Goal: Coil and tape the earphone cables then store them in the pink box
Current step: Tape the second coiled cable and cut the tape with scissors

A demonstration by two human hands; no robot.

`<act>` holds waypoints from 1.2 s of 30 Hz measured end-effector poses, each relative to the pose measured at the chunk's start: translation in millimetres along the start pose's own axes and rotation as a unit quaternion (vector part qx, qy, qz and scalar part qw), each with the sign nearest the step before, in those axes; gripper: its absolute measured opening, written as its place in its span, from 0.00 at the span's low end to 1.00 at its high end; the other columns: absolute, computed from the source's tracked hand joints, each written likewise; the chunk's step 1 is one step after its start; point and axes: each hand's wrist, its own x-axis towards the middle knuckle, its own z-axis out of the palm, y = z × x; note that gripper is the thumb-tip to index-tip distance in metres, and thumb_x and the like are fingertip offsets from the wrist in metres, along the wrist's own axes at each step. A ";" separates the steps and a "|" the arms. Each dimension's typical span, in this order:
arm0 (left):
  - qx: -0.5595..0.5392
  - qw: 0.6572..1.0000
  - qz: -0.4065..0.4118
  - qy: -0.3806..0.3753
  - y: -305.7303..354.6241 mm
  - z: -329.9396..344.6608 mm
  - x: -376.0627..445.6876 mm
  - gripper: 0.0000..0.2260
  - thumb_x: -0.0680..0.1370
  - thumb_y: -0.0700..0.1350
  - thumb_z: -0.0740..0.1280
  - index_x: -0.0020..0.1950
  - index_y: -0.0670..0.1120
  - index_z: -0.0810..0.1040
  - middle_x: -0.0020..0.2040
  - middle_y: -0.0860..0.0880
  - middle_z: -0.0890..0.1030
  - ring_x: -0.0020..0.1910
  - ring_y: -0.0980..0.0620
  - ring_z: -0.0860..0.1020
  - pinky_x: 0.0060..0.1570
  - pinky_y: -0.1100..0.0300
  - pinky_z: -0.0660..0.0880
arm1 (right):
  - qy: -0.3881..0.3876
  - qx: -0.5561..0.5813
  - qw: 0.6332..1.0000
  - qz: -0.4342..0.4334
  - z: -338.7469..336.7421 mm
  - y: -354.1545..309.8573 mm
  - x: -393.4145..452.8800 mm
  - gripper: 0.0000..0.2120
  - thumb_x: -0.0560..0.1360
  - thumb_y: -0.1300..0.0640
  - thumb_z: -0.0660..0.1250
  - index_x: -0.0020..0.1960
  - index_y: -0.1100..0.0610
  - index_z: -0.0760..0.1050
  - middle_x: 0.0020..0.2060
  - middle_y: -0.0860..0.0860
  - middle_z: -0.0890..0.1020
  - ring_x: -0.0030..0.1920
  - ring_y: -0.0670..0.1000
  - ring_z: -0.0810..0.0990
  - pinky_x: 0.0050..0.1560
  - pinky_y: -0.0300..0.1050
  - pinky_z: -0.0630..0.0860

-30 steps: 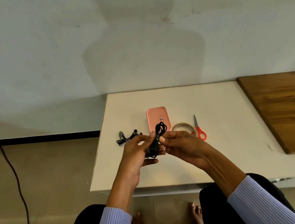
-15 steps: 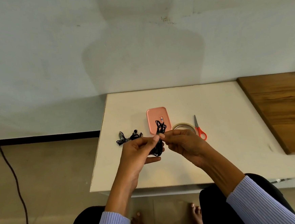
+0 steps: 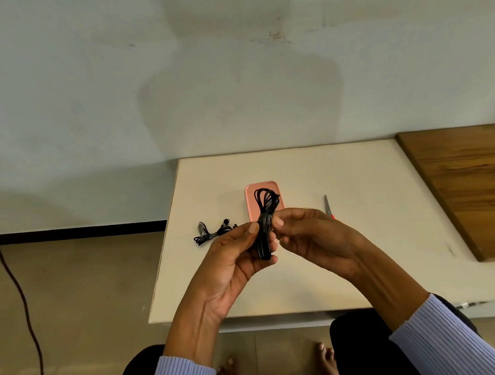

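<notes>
Hands meet at frame centre: left hand (image 3: 234,259) and right hand (image 3: 309,238) both pinch a coiled black earphone cable (image 3: 265,224), held upright above the white table (image 3: 321,276). Pink box (image 3: 251,200) lies just behind the coil, a second earphone cable (image 3: 212,231) to its left, scissors (image 3: 328,207) to its right.

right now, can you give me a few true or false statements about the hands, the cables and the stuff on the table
1. Both hands hold the coiled black cable. True: the left hand and the right hand both grip it.
2. The pink box lies on the floor. False: it lies on the white table.
3. A second black earphone cable lies on the table beside the left hand. True.
4. The scissors are in the right hand. False: they lie on the table behind it.
5. The held cable is inside the box. False: it is held above the table.
</notes>
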 end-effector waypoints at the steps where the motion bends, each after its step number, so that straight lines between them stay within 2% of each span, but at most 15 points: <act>1: -0.001 1.000 0.001 -0.007 1.0 0.9 -1.4 0.11 0.71 0.44 0.64 0.41 0.41 0.84 0.33 0.46 0.81 0.32 0.54 0.80 0.32 0.61 0.79 | -0.011 0.005 1.000 -0.003 2.8 -1.0 -2.2 0.03 0.71 0.63 0.68 0.43 0.61 0.81 0.35 0.53 0.80 0.35 0.47 0.79 0.39 0.35 0.76; 4: -0.014 0.999 0.005 -0.041 4.1 2.2 -6.2 0.09 0.67 0.48 0.69 0.36 0.43 0.84 0.32 0.47 0.81 0.31 0.55 0.81 0.31 0.62 0.79 | -0.048 0.017 0.999 -0.014 10.3 -4.3 -9.2 0.08 0.74 0.64 0.65 0.51 0.62 0.79 0.34 0.53 0.79 0.34 0.48 0.78 0.40 0.36 0.76; 6: -0.023 0.997 0.008 -0.070 5.0 2.0 -8.6 0.10 0.66 0.48 0.71 0.40 0.42 0.84 0.33 0.47 0.81 0.32 0.54 0.81 0.32 0.61 0.79 | -0.048 -0.008 0.998 -0.026 12.4 -6.8 -14.2 0.08 0.73 0.64 0.64 0.46 0.61 0.81 0.33 0.53 0.79 0.33 0.48 0.78 0.39 0.37 0.77; 8: -0.011 0.998 0.008 -0.067 6.7 1.4 -10.2 0.08 0.71 0.45 0.70 0.41 0.41 0.84 0.34 0.45 0.81 0.33 0.51 0.81 0.33 0.59 0.79 | -0.037 -0.037 0.998 -0.041 13.3 -7.5 -16.8 0.07 0.71 0.64 0.64 0.40 0.60 0.82 0.32 0.54 0.80 0.33 0.49 0.77 0.39 0.38 0.76; 10: 0.052 0.998 0.028 -0.029 7.9 0.6 -10.0 0.09 0.75 0.44 0.65 0.42 0.41 0.83 0.35 0.43 0.82 0.36 0.48 0.82 0.34 0.57 0.79 | -0.011 -0.046 0.998 -0.046 11.4 -4.8 -15.4 0.06 0.70 0.63 0.66 0.44 0.65 0.80 0.35 0.55 0.80 0.34 0.50 0.77 0.40 0.39 0.76; 13: 0.205 0.973 0.092 0.061 6.7 -0.5 -9.0 0.12 0.78 0.44 0.61 0.43 0.46 0.84 0.38 0.44 0.84 0.41 0.49 0.83 0.38 0.58 0.79 | 0.058 -0.057 0.996 -0.039 10.0 0.4 -11.6 0.16 0.66 0.61 0.70 0.51 0.69 0.78 0.42 0.56 0.83 0.39 0.51 0.81 0.45 0.39 0.77; 15: 0.265 0.952 0.126 0.087 5.2 0.7 -9.8 0.11 0.77 0.48 0.63 0.43 0.49 0.84 0.39 0.48 0.85 0.42 0.54 0.83 0.39 0.61 0.79 | 0.087 -0.067 0.993 -0.042 11.9 1.9 -11.3 0.15 0.64 0.60 0.71 0.49 0.67 0.80 0.42 0.56 0.84 0.41 0.51 0.82 0.44 0.36 0.77; 18: 0.292 0.940 0.155 0.080 4.0 2.1 -11.2 0.09 0.71 0.51 0.67 0.43 0.49 0.83 0.39 0.50 0.85 0.40 0.57 0.83 0.36 0.68 0.75 | 0.122 -0.096 0.987 -0.042 16.1 1.8 -11.9 0.12 0.63 0.59 0.72 0.45 0.63 0.82 0.41 0.55 0.84 0.43 0.49 0.82 0.43 0.35 0.77; 22: 0.294 0.943 0.139 0.070 6.0 -3.0 -11.6 0.09 0.71 0.50 0.68 0.44 0.46 0.82 0.36 0.48 0.85 0.38 0.58 0.82 0.35 0.71 0.73 | 0.136 -0.103 0.984 -0.047 17.5 5.2 -12.3 0.02 0.67 0.62 0.72 0.39 0.59 0.83 0.39 0.51 0.84 0.42 0.47 0.82 0.42 0.36 0.78; 25: 0.286 0.950 0.110 0.052 7.8 -7.9 -11.5 0.06 0.75 0.45 0.66 0.45 0.44 0.82 0.34 0.49 0.83 0.36 0.59 0.80 0.35 0.69 0.73 | 0.092 -0.112 0.988 -0.046 18.0 3.8 -13.3 0.06 0.71 0.63 0.69 0.39 0.56 0.84 0.38 0.48 0.85 0.42 0.45 0.82 0.43 0.37 0.78; 27: 0.264 0.960 0.090 0.039 8.4 -9.8 -11.2 0.09 0.75 0.47 0.65 0.45 0.43 0.81 0.33 0.50 0.82 0.35 0.57 0.79 0.35 0.65 0.74 | 0.066 -0.112 0.991 -0.043 17.1 2.3 -12.6 0.07 0.71 0.63 0.68 0.42 0.56 0.85 0.40 0.49 0.85 0.43 0.45 0.82 0.44 0.37 0.78; 32: 0.256 0.965 0.062 0.017 9.1 -9.3 -10.8 0.15 0.74 0.52 0.62 0.45 0.41 0.81 0.31 0.49 0.79 0.32 0.55 0.77 0.33 0.63 0.74 | 0.043 -0.090 0.995 -0.007 13.6 3.7 -7.3 0.12 0.72 0.61 0.68 0.54 0.61 0.81 0.46 0.53 0.84 0.45 0.45 0.81 0.43 0.35 0.77; 36: 0.257 0.965 0.039 0.026 7.1 -7.6 -10.4 0.16 0.76 0.52 0.61 0.44 0.42 0.81 0.32 0.49 0.79 0.31 0.55 0.75 0.29 0.63 0.71 | 0.058 -0.068 0.996 0.019 10.2 6.5 -2.8 0.16 0.69 0.59 0.70 0.53 0.66 0.79 0.42 0.54 0.82 0.41 0.47 0.79 0.40 0.35 0.75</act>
